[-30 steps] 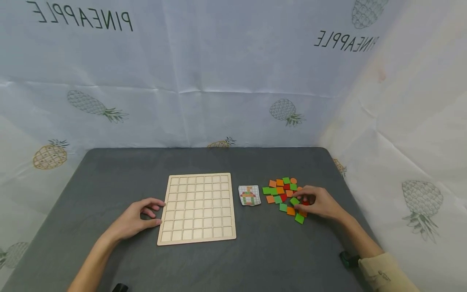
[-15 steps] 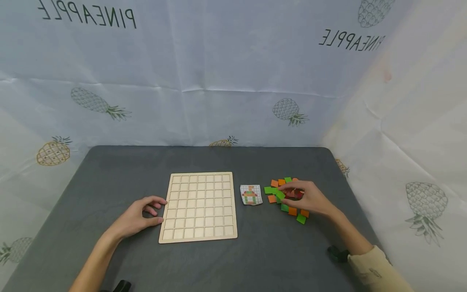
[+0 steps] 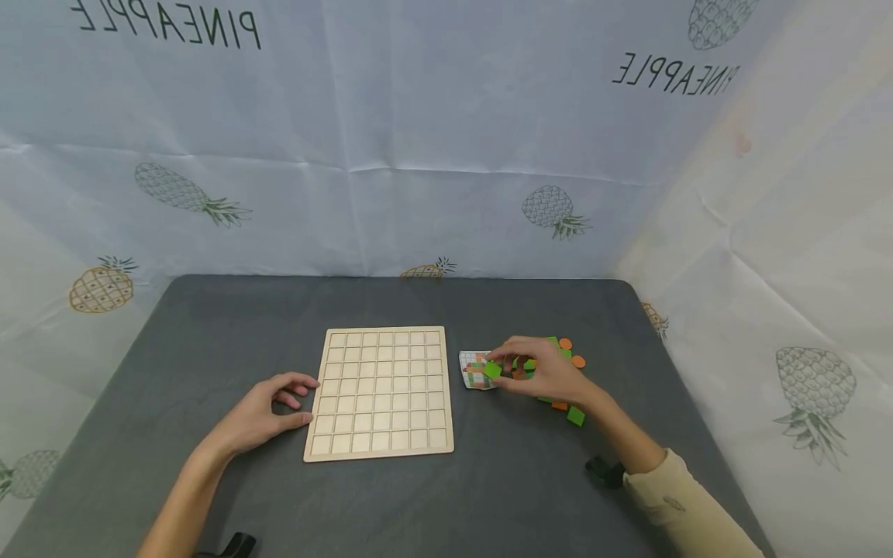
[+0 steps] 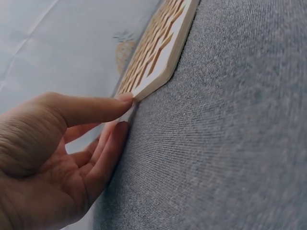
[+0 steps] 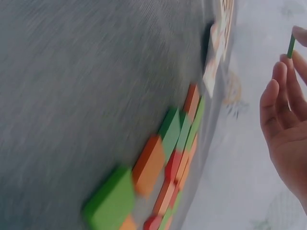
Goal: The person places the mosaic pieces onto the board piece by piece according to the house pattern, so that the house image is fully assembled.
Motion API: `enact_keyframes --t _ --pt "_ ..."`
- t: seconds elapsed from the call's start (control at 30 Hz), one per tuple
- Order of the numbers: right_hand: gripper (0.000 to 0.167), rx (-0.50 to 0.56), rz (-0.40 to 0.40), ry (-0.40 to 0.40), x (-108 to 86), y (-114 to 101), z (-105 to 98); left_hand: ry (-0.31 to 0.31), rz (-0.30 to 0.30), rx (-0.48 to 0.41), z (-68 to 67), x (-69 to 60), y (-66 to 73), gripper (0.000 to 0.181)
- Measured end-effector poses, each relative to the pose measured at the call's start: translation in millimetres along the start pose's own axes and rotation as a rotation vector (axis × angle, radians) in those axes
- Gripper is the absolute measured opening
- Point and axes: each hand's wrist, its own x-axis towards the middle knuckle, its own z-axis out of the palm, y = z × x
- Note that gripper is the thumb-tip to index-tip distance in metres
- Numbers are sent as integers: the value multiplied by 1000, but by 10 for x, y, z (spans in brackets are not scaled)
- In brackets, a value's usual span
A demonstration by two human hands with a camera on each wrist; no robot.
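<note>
Lower right of centre: right hand (image 3: 546, 370) pinching green tile (image 3: 492, 370) at its fingertips (left hand (image 3: 268, 411), fingers loose, touches board (image 3: 380, 394))

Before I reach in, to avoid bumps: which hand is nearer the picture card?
Right. The right hand, pinching a green tile, overlaps the card in the head view; the left hand is across the wooden board from it.

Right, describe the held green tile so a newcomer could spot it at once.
Find the wooden board on the grey table. To its right, the right hand pinches the green tile; unlike the tiles farther right, it is held aloft.
</note>
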Motion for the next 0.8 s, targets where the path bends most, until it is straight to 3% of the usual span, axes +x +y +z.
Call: enact_keyframes --t 0.4,0.8 --pt "33 35 -72 -96 286 -108 390 7 -3 2 32 2 36 51" --pt "33 75 -35 -190 559 -202 712 18 -6 9 26 -27 13 51"
